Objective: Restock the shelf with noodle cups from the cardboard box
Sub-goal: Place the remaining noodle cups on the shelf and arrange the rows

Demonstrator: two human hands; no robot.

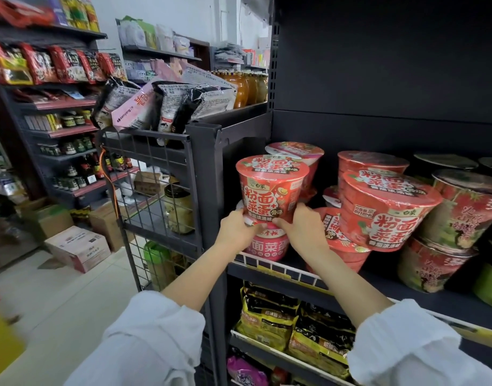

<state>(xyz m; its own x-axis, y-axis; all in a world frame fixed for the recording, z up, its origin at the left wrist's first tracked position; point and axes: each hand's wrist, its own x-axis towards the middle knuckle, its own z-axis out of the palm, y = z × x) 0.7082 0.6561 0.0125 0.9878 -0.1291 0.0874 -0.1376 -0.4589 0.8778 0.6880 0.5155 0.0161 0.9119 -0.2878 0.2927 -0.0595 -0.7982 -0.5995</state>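
Note:
A red noodle cup (271,185) stands on top of a pink noodle cup (267,243) at the left end of the dark shelf (295,277). My left hand (238,228) grips the red cup's base from the left. My right hand (302,225) grips the same base from the right. Another cup (295,151) stands behind it. To the right sit more red cups (384,207), stacked two high. The cardboard box that the cups come from is not in view.
Green and red noodle bowls (462,215) fill the shelf's right end. A wire rack (155,174) with noodle packets (167,104) on top stands left of the shelf. Packets (295,324) fill the shelf below. Cardboard boxes (77,246) lie on the floor at left.

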